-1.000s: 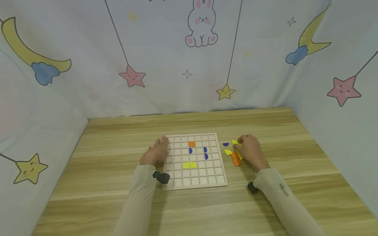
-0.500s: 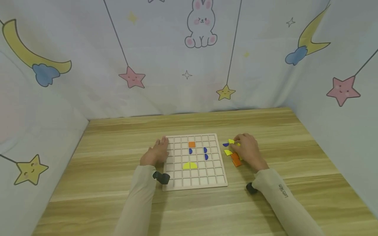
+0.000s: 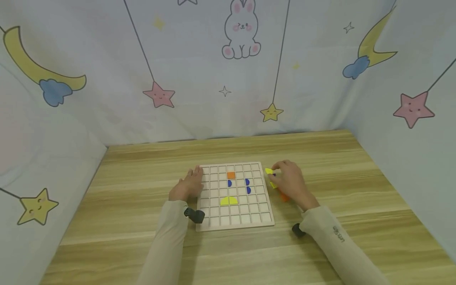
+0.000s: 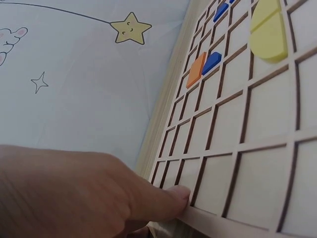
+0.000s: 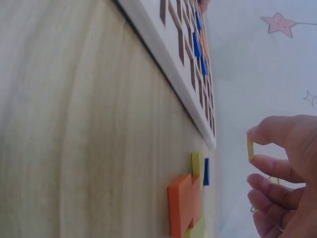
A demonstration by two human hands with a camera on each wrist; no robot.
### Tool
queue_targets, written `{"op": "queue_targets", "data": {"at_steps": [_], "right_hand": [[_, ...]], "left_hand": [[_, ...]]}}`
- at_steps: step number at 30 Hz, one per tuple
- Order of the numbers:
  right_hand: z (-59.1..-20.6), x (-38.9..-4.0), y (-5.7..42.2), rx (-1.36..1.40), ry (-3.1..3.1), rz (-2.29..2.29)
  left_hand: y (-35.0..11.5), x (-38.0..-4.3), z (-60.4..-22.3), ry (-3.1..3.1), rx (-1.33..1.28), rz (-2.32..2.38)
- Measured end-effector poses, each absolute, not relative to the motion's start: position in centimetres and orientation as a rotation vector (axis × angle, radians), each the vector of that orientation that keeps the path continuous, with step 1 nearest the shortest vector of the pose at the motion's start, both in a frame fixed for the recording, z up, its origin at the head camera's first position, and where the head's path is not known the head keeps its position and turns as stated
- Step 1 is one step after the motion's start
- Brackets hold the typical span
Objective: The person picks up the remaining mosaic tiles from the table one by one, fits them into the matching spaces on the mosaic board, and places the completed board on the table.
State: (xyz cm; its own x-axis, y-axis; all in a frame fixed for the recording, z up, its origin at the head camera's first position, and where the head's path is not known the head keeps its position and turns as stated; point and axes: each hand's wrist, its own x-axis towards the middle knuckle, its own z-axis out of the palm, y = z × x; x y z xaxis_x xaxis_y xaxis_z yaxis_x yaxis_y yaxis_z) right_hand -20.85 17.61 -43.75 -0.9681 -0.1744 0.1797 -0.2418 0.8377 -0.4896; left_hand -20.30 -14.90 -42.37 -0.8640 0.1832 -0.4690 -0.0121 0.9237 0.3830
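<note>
A square wooden grid board (image 3: pixel 235 228) lies on the table, with yellow quarter-round tiles (image 3: pixel 229 201), an orange square tile (image 3: pixel 231 175) and several blue half-round tiles (image 3: pixel 248 190) in its cells. My left hand (image 3: pixel 189 184) rests along the board's left edge; in the left wrist view its thumb (image 4: pixel 176 194) presses on the rim. Just off the board's right side, my right hand (image 3: pixel 292 180) pinches a yellow tile (image 5: pixel 250 148) between thumb and a finger, raised above the table. The other right fingers are loosely bent.
Beneath the right hand lie loose tiles: orange ones (image 5: pixel 181 206), a yellow one (image 5: pixel 197 163) and a blue one (image 5: pixel 206 171), partly hidden in the head view. A printed cloth (image 3: pixel 192 114) hangs behind the wooden table (image 3: pixel 142 158).
My right hand has taken up a yellow tile from the loose pieces and moved left with it toward the board. The left hand and the tiles on the board stay put.
</note>
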Motion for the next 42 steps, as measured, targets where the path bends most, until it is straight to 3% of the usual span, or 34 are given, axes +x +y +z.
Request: {"op": "queue_targets", "data": {"at_steps": [26,42], "right_hand": [[-42.8,-18.2,13.1,0.522,-2.845,0.728],[-44.6,-16.5,11.0,0.602,-2.876,0.669]], "left_hand": [[-14.9,-20.2,-42.3,2.575,0.149,0.499],[-14.9,-20.0,-42.3,2.573,0.111,0.555]]}}
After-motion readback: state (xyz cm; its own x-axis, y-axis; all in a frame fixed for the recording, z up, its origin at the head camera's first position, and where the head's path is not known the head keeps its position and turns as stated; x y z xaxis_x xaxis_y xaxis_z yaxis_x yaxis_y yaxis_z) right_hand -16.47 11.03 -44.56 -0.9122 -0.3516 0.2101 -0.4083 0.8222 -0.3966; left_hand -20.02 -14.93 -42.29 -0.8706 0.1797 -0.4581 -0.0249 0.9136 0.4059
